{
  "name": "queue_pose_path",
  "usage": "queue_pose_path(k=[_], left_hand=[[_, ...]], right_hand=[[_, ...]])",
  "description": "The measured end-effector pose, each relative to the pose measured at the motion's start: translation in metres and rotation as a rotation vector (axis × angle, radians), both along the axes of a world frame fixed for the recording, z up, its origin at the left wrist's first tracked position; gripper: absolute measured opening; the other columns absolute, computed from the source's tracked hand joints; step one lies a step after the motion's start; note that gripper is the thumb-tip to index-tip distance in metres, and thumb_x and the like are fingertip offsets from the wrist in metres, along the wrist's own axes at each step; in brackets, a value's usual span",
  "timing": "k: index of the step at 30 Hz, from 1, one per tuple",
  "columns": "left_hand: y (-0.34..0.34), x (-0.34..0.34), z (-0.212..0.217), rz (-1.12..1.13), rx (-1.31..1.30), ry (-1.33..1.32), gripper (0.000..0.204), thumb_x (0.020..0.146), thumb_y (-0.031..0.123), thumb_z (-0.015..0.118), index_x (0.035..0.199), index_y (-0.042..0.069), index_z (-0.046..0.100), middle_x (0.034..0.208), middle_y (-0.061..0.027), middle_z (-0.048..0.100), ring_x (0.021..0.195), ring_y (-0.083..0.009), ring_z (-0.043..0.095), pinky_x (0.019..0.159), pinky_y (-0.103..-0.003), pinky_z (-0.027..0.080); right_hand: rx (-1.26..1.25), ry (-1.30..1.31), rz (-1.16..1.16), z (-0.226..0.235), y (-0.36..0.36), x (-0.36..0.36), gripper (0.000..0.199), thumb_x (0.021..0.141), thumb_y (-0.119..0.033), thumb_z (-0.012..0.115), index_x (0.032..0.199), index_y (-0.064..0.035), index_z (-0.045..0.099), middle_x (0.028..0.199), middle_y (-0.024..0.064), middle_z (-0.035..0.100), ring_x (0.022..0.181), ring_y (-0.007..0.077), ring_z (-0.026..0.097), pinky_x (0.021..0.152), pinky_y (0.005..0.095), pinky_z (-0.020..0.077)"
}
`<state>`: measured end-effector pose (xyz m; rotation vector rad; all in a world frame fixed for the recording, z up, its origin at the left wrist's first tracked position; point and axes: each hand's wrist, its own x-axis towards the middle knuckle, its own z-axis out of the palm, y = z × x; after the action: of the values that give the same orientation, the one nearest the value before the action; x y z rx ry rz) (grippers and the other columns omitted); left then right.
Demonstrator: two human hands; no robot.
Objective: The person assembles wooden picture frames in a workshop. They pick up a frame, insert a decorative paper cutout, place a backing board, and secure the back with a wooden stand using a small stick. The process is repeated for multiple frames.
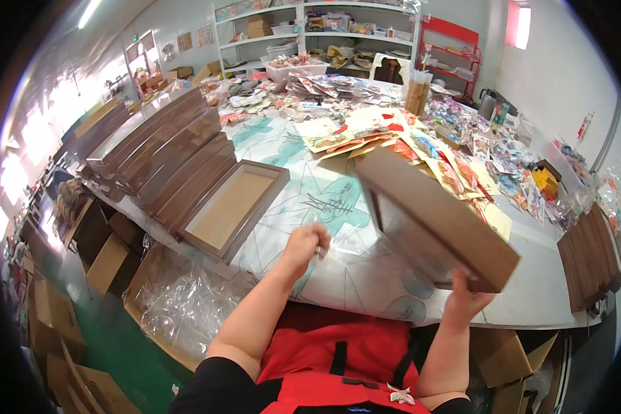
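A deep brown shadow-box frame [435, 214] is tilted up on its side over the table, its glossy, clear face turned toward the left. My right hand [466, 298] grips its near lower corner, thumb showing against the edge. My left hand [307, 247] is closed, fingers curled, above the patterned cloth to the left of that frame; what it pinches, if anything, I cannot make out. Thin clear plastic film [369, 254] seems to lie between the left hand and the frame. Another brown frame [238, 207], with a tan backing inside, lies flat to the left.
Tall stacks of brown frames [165, 145] stand at the table's left. Yellow and red printed pieces [366, 134] are heaped behind the held frame. More brown frames [590, 255] stand at the right edge. A carton of crumpled clear plastic [186, 300] sits below the table's left side.
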<state>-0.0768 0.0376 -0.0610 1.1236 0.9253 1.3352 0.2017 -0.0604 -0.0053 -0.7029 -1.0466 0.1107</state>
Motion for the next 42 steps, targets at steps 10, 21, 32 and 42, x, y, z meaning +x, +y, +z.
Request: queue_pose_path(k=[10, 21, 32, 42], left_hand=[[-0.107, -0.106, -0.098, 0.214, -0.199, 0.318, 0.026, 0.08, -0.005, 0.034, 0.074, 0.004, 0.057, 0.057, -0.0037, 0.052, 0.046, -0.0119, 0.049, 0.041, -0.027, 0.04], [-0.171, -0.282, -0.173, 0.66, -0.394, 1.477, 0.07, 0.073, 0.049, 0.065, 0.13, 0.016, 0.043, 0.132, -0.0148, 0.042, 0.123, -0.0346, 0.037, 0.099, -0.045, 0.034], [-0.161, -0.227, -0.336, -0.202, -0.671, 1.481, 0.055, 0.079, 0.039, 0.057, 0.123, 0.007, 0.05, 0.124, -0.0208, 0.048, 0.114, -0.0367, 0.046, 0.096, -0.048, 0.037], [-0.158, -0.219, -0.203, -0.505, -0.592, 1.653, 0.034, 0.085, 0.027, 0.051, 0.111, 0.008, 0.061, 0.117, -0.0173, 0.057, 0.109, -0.033, 0.055, 0.088, -0.043, 0.046]], right_hand=[[-0.268, 0.712, 0.067, 0.066, 0.013, 0.059, 0.065, 0.08, -0.041, 0.065, 0.129, -0.003, 0.044, 0.13, 0.0114, 0.046, 0.118, 0.027, 0.044, 0.099, 0.0413, 0.035], [-0.247, 0.191, -0.394, 0.049, 0.01, 0.011, 0.042, 0.079, -0.011, 0.068, 0.114, 0.0063, 0.053, 0.114, 0.0162, 0.055, 0.092, 0.0239, 0.059, 0.074, 0.033, 0.0517], [0.101, -0.792, -0.25, -0.018, 0.028, -0.04, 0.039, 0.071, -0.012, 0.068, 0.104, 0.001, 0.052, 0.099, 0.0177, 0.06, 0.083, 0.0296, 0.056, 0.075, 0.0404, 0.0433], [0.044, -1.236, -0.226, -0.067, 0.01, -0.095, 0.033, 0.076, -0.025, 0.065, 0.1, -0.0061, 0.053, 0.103, 0.0099, 0.061, 0.091, 0.0263, 0.06, 0.078, 0.0394, 0.0385]])
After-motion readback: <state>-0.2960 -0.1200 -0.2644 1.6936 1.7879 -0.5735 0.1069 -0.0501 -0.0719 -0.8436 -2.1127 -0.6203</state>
